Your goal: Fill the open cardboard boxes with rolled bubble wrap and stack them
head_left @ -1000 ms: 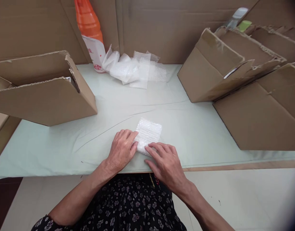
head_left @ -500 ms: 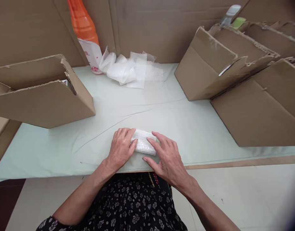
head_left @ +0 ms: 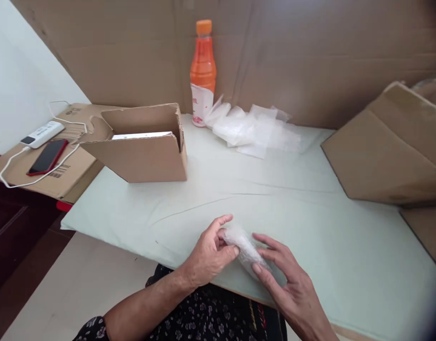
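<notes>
A small bundle of clear bubble wrap (head_left: pixel 245 250) is held slanted just above the front part of the table; what is inside it cannot be made out. My left hand (head_left: pixel 210 255) grips its far left end, thumb on top and fingers curled behind, with the index finger stretched out. At the near right end, my right hand (head_left: pixel 293 279) has its thumb against the wrap and its fingers bent around the far side. The bundle is slightly blurred.
Loose bubble wrap (head_left: pixel 255 130) lies at the back beside an orange bottle (head_left: pixel 204 71). An open cardboard box (head_left: pixel 157 158) stands to the left, more boxes (head_left: pixel 388 147) to the right. Far left, a phone (head_left: pixel 48 156), a white power bank (head_left: pixel 43 134) and its cable rest on a flat carton (head_left: pixel 67 182).
The bundle has come up off the table and turned to a slant, with both hands now around it. My view has swung left, bringing the phone and power bank into sight.
</notes>
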`<state>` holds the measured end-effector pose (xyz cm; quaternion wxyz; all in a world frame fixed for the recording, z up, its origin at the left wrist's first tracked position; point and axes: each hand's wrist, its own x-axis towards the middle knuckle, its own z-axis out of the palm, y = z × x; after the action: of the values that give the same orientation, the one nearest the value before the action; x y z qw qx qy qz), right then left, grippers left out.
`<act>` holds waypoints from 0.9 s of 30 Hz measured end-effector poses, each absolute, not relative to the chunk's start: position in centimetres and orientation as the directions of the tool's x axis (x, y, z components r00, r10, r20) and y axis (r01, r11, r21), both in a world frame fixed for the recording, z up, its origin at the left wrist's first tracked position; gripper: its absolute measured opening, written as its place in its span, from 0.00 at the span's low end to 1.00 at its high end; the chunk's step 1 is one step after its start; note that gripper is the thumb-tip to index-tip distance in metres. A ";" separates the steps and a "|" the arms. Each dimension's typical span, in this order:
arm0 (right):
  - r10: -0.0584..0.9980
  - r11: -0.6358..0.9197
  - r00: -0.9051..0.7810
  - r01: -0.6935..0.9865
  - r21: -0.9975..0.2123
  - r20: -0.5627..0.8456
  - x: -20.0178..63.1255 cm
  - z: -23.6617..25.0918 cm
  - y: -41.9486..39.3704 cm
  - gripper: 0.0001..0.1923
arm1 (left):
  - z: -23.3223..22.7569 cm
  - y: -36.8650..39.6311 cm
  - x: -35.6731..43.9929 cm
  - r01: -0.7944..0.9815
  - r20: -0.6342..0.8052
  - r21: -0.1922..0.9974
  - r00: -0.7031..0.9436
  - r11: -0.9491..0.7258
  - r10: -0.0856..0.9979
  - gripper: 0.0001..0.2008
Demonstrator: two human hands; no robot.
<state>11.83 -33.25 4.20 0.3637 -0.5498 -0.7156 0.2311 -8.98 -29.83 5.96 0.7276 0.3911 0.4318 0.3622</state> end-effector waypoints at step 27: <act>0.619 0.755 -0.657 0.648 -0.096 0.430 -4.1 21.1 -0.8 0.37 | 11.2 -18.2 -26.6 0.911 0.887 0.163 0.033 -0.379 0.461 0.18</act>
<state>-4.13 -0.83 21.12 0.2238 -0.3482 -0.9097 -0.0326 -26.59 -18.24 11.18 -0.2354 0.6792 0.5049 0.4779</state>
